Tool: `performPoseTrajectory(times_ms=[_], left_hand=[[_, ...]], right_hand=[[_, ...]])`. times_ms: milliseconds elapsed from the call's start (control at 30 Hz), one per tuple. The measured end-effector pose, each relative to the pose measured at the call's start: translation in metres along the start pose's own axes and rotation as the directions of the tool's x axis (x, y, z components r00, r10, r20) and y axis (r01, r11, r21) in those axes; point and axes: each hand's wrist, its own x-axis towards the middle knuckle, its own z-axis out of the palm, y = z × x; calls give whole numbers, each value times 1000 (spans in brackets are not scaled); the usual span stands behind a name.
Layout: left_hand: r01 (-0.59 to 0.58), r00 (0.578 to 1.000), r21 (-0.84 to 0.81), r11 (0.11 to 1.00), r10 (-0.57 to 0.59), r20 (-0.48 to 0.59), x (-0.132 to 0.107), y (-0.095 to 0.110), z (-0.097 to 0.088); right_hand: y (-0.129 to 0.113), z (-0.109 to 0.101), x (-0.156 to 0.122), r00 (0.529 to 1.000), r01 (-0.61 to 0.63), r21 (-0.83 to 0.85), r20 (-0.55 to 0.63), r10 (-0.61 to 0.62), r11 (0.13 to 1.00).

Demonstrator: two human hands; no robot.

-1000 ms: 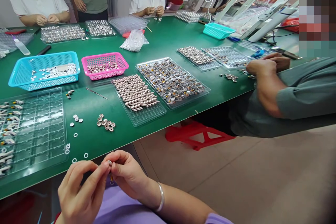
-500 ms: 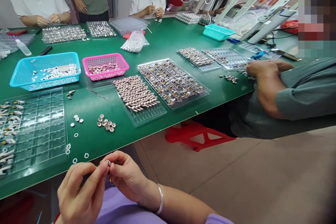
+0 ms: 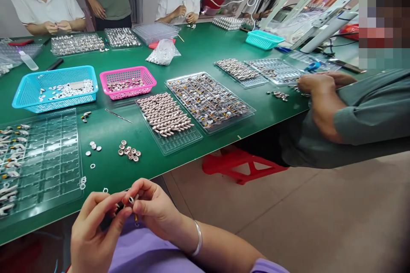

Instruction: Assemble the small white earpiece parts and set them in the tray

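My right hand (image 3: 156,207) pinches a small earbud shell (image 3: 131,200) between thumb and fingers, its dark oval opening facing up. A thin yellow strip (image 3: 136,217) hangs below it. My left hand (image 3: 96,226) is beside the shell with its fingers curled. Its index fingertip and thumb tip come close to the shell, and what lies between them is too small and dark to make out. Both hands are over my lap, just off the table edge. On the table nearby are round metallic caps (image 3: 129,151), white discs (image 3: 93,146) and white rings (image 3: 92,166).
A clear tray (image 3: 54,158) with earbud parts lies left. Behind stand a blue basket (image 3: 54,76) and a pink basket (image 3: 128,89). Tweezers (image 3: 118,115), a tray of stems (image 3: 165,115) and a filled tray (image 3: 209,100) are farther along. A co-worker's arm (image 3: 326,94) is at right.
My left thumb and index finger have spread a little apart at the shell. The shell has tilted, so its opening now shows. My hands have risen slightly, covering a ring at the table edge.
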Motion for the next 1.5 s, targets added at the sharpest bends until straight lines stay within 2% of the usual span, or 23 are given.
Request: performPoseTrajectory(times_ms=[200, 367, 433, 667, 833, 933, 1133, 1300, 1500], left_hand=[[28, 992, -73, 997, -18, 126, 4, -3, -3], [-54, 948, -166, 985, 103, 300, 14, -8, -8], [-64, 934, -165, 984, 117, 337, 18, -9, -11], [-24, 969, -91, 996, 45, 241, 20, 0, -9], [-104, 989, -3, 995, 104, 102, 13, 7, -1], [-141, 988, 47, 989, 138, 61, 11, 8, 1], [-158, 987, 82, 984, 155, 42, 13, 12, 2], [-89, 995, 41, 995, 86, 56, 15, 14, 0], [-20, 999, 20, 1000, 19, 49, 15, 13, 1]], right_hand=[[-8, -5, 3, 999, -36, -95, 12, 37, 995], [-18, -6, 5, 995, -67, -139, 67, 77, 988], [-20, -6, 7, 990, -93, -152, 91, 108, 984], [-21, -13, 9, 972, -133, -168, 169, 161, 977], [-9, -19, 10, 966, -154, -95, 196, 170, 984], [-2, -20, 10, 961, -174, -24, 213, 175, 984], [4, -19, 8, 960, -212, 12, 188, 206, 977], [0, -19, 9, 959, -175, -23, 223, 175, 984], [-1, -19, 7, 960, -191, -29, 205, 193, 981]])
